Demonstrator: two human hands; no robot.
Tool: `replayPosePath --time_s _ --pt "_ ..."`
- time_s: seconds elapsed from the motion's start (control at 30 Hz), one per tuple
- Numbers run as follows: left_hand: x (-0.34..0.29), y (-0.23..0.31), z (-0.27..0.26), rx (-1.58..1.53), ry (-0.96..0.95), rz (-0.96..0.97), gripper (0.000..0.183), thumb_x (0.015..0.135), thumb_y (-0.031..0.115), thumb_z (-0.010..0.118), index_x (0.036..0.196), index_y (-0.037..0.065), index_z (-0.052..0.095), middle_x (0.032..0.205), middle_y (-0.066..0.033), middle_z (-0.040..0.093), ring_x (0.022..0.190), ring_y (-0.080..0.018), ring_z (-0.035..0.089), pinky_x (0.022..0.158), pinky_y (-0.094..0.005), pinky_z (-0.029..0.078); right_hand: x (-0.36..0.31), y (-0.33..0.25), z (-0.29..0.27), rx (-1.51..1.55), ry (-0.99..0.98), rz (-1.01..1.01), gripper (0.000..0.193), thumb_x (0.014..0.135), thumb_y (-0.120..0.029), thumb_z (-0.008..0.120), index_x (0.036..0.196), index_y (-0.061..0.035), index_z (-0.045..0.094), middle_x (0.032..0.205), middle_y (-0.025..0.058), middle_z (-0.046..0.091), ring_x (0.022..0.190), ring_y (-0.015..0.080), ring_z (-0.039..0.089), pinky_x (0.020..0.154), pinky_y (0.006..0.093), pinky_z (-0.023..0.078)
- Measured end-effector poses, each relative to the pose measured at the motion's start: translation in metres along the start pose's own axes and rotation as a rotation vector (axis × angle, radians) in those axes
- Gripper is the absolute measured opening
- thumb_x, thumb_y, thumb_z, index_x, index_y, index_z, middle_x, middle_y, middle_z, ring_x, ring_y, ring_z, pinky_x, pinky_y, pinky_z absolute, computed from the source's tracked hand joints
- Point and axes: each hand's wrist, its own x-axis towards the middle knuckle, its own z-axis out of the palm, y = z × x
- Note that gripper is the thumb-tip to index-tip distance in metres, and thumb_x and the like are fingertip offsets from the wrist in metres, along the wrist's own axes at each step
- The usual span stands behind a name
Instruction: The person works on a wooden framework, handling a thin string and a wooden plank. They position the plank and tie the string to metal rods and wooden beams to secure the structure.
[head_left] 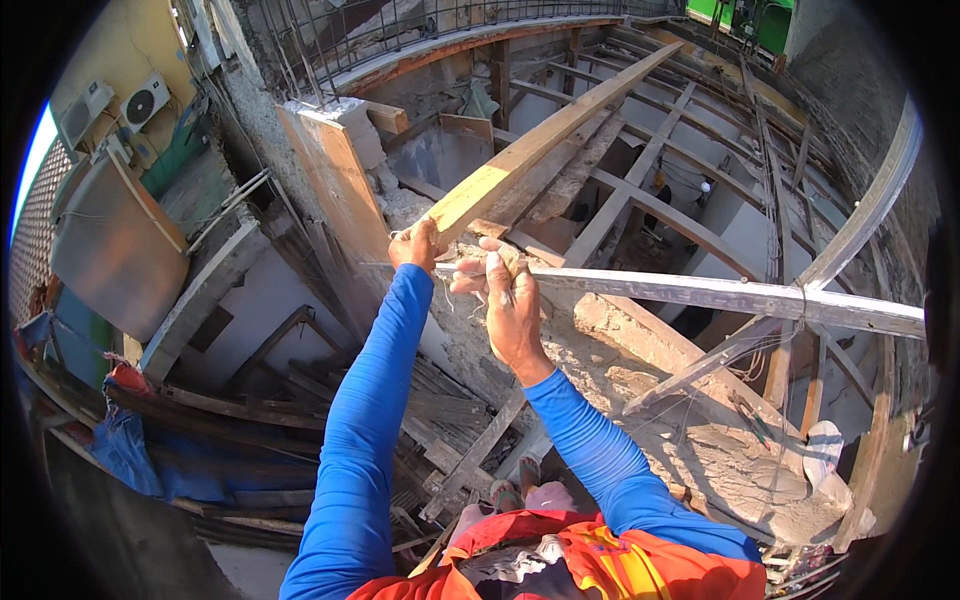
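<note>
A long pale timber beam (545,140) runs from my hands toward the far right. My left hand (414,246) is closed round its near end. Just right of it, my right hand (512,312) is raised with its thumb up and fingers curled. Whatever those fingers hold, if anything, I cannot make out. A long greyish bar (725,294) stretches rightward from behind my right hand; whether the hand touches it is unclear. Beneath both hands lies a rough, broken masonry wall top (640,350).
An upright board (335,175) stands against a pillar at left. Open roof framing (690,215) with gaps below spreads to the right. Old planks (250,425) and a blue tarp (125,450) lie lower left. A trowel-like tool (822,455) rests at right.
</note>
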Motion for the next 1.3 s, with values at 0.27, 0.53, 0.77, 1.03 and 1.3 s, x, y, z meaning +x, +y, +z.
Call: replayPosePath --time_s 0.27,0.53,0.77,1.03,1.3 --pt "0.024 -0.032 -0.006 0.102 -0.231 -0.105 0.044 0.080 0.024 0.081 0.110 -0.003 0.062 0.075 -0.0068 0.065 0.052 -0.0115 0.056 0.043 -0.0259 0.042 -0.176 -0.008 -0.112 -0.334 -0.256 0.499 0.031 0.107 -0.024 0.047 0.127 -0.0013 0.056 0.084 0.0049 0.066 0.070 0.0094 0.063 0.069 0.0260 0.052" --pt "0.018 -0.008 0.059 0.290 -0.537 0.093 0.054 0.080 0.012 0.076 0.127 -0.003 0.056 0.096 -0.0084 0.070 0.072 -0.0103 0.063 0.056 -0.0241 0.046 -0.214 -0.012 -0.163 -0.370 -0.034 0.469 0.028 0.107 -0.019 0.045 0.120 0.0019 0.058 0.078 0.0039 0.062 0.080 0.0136 0.068 0.077 0.0299 0.056" --pt "0.031 -0.028 0.154 0.466 -0.570 0.179 0.053 0.080 0.021 0.084 0.119 -0.005 0.060 0.081 -0.0073 0.068 0.058 -0.0111 0.061 0.052 -0.0260 0.048 -0.171 0.001 -0.122 -0.133 -0.056 0.340 0.029 0.108 -0.022 0.046 0.121 0.0017 0.055 0.079 0.0045 0.062 0.077 0.0097 0.058 0.079 0.0256 0.048" --pt "0.058 -0.060 0.203 1.029 -0.701 0.154 0.068 0.072 0.048 0.086 0.115 -0.001 0.066 0.101 -0.0182 0.073 0.096 -0.0281 0.071 0.087 -0.0378 0.054 -0.169 -0.016 -0.109 -0.046 -0.120 0.650 0.026 0.107 -0.018 0.047 0.123 0.0004 0.054 0.084 0.0093 0.061 0.091 0.0208 0.067 0.083 0.0345 0.054" --pt "0.038 -0.106 0.251 1.214 -0.859 0.097 0.095 0.075 0.047 0.083 0.146 0.003 0.038 0.130 -0.0224 0.063 0.121 -0.0347 0.062 0.104 -0.0411 0.048 -0.156 -0.005 -0.116 -0.197 -0.160 0.464 0.022 0.105 -0.013 0.048 0.119 0.0000 0.058 0.094 0.0091 0.065 0.091 0.0172 0.063 0.083 0.0336 0.052"
